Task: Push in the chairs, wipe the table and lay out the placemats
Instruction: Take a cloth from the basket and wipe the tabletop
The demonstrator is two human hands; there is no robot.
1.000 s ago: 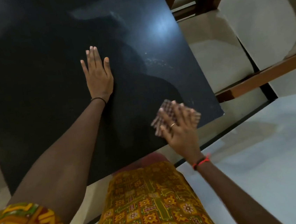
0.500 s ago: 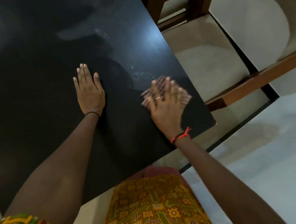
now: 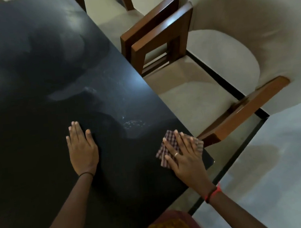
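Pressing a folded checked cloth (image 3: 170, 147) flat on the dark table (image 3: 32, 89) with the right hand (image 3: 186, 158), fingers spread, grip not closing around it, near the table corner at about 4 o'clock. Resting the left hand (image 3: 82, 150) flat and open on the table at about 7 o'clock, holding nothing. Risking, probably, to push the cloth over the near edge, because part of it is already lying almost at the border. Leaving maybe the wet specks (image 3: 133, 124) at 1 o'clock of the cloth unwiped. Standing close at 3 o'clock, a cushioned chair (image 3: 224, 59), its wooden armrest (image 3: 242, 111) almost touching the corner, possibly catching the wrist. Showing no placemats.
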